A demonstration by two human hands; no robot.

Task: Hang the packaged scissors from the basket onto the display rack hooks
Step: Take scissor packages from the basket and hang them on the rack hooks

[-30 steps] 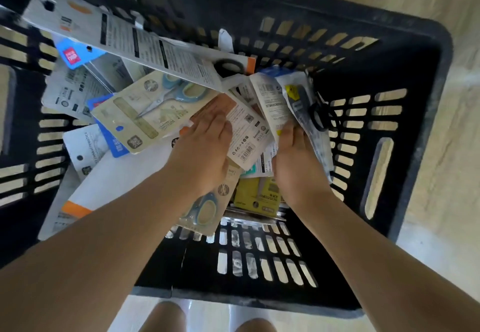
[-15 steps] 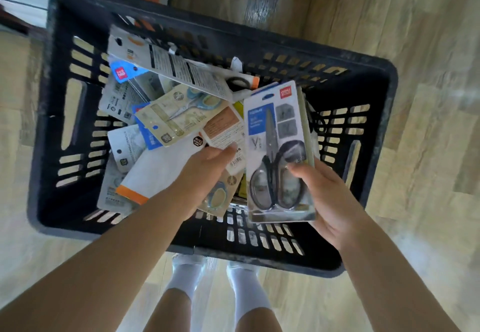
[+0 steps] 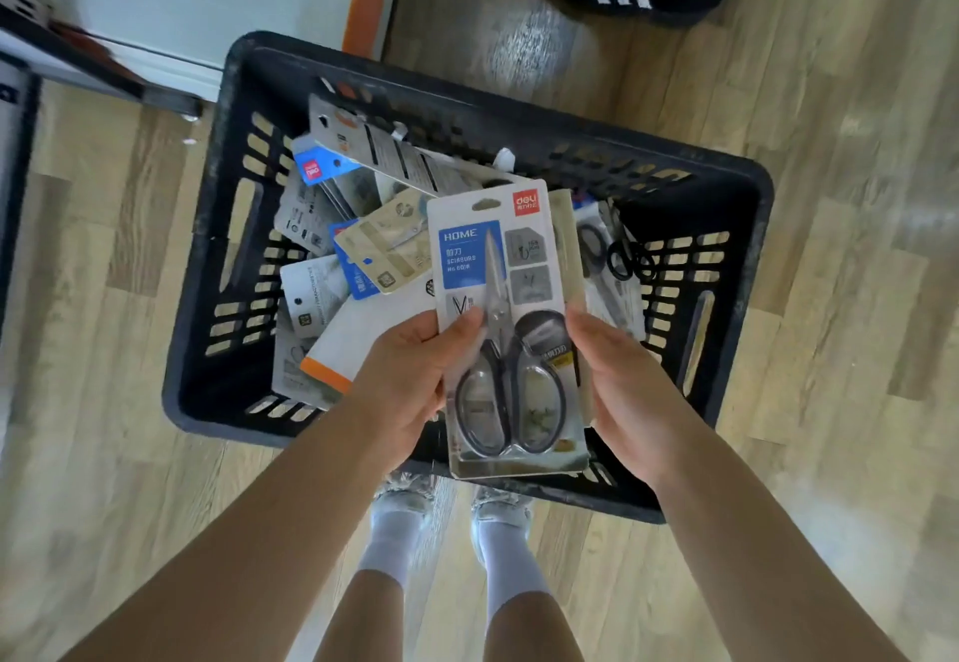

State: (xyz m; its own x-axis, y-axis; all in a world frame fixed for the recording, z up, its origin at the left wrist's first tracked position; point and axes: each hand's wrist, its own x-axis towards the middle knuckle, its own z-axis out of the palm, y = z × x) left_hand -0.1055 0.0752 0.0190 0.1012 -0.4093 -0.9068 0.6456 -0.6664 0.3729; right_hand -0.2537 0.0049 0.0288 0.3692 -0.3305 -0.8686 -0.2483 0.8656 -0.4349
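Both hands grasp one scissors pack [image 3: 506,329] above the basket [image 3: 737,184]: the left hand [image 3: 410,381] pinches its left edge, thumb on the front, and the right hand [image 3: 622,391] grips its right edge. More packs [image 3: 363,257] lie heaped in the basket, which stands on the wood floor [image 3: 840,329].

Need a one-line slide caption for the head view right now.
Both hands, left hand and right hand, hold a packaged black-handled scissors above the black basket of more packs.
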